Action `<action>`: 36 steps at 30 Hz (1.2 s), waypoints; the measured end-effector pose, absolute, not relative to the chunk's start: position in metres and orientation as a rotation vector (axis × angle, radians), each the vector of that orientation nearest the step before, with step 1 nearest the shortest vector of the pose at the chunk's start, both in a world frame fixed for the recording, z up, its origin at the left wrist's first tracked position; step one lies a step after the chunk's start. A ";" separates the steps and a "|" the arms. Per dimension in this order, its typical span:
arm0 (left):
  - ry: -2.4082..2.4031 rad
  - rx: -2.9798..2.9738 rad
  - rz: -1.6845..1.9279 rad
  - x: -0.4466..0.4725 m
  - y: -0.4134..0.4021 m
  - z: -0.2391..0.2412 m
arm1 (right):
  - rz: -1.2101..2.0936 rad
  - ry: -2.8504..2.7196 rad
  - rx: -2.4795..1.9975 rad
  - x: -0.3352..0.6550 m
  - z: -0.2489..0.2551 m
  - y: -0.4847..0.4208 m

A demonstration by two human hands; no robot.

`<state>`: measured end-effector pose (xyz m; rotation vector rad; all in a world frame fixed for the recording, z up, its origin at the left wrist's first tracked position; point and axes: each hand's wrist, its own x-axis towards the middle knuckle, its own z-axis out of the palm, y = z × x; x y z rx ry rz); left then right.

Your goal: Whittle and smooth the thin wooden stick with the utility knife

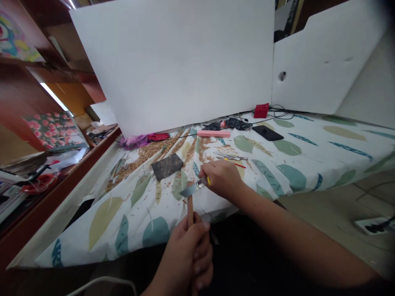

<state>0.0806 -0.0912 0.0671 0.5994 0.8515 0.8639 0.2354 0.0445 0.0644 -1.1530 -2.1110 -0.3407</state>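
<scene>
Gripping a thin wooden stick (190,209) in my clenched left hand (187,257), my right hand (222,177) holds a yellow-handled steel knife (195,188) against it; dark square sanding pad (167,165) and wood shavings (148,153) lie beyond on the leaf-print surface (290,172).

At twelve o'clock a white board (173,61) stands before me. A dark square pad (167,166) lies at eleven among wood shavings (148,153) on my leaf-print surface (296,172). At one o'clock lie a pink block (213,133), a black phone (268,132) and a red box (261,110).
</scene>
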 end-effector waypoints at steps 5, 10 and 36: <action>0.791 0.537 0.824 0.075 -0.089 0.080 | -0.376 -2.070 -1.185 0.227 0.068 0.045; 0.735 0.513 0.732 0.067 -0.100 0.073 | -0.243 -2.058 -1.622 0.256 0.080 0.070; 0.945 0.927 0.898 0.066 -0.091 0.059 | -0.102 -2.387 -1.117 0.230 0.089 0.013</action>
